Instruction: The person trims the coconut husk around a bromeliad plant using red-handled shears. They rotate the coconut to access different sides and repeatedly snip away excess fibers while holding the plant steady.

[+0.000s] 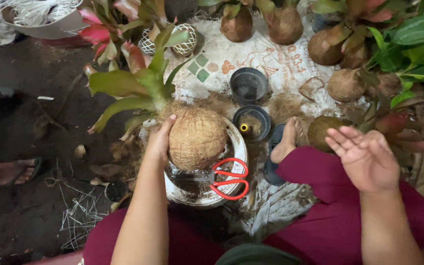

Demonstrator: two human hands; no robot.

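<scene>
My left hand [159, 142] grips the left side of a round coconut-fibre ball [197, 137] that wraps the root of a leafy green plant [143, 88]. The ball rests in a white bowl [236, 142] between my knees. Red-handled scissors [226, 179] lie on the bowl's near rim. My right hand [366, 157] hovers palm up over my right knee, fingers apart, holding nothing. My bare foot in a sandal [285, 145] lies just right of the bowl.
Two black plastic pots [249, 86] [252, 122] stand on a printed white sack [271, 59]. More fibre-wrapped plant balls [344, 84] and red-green foliage [398, 44] crowd the right and top. Another person's sandalled foot [11, 172] is at the left.
</scene>
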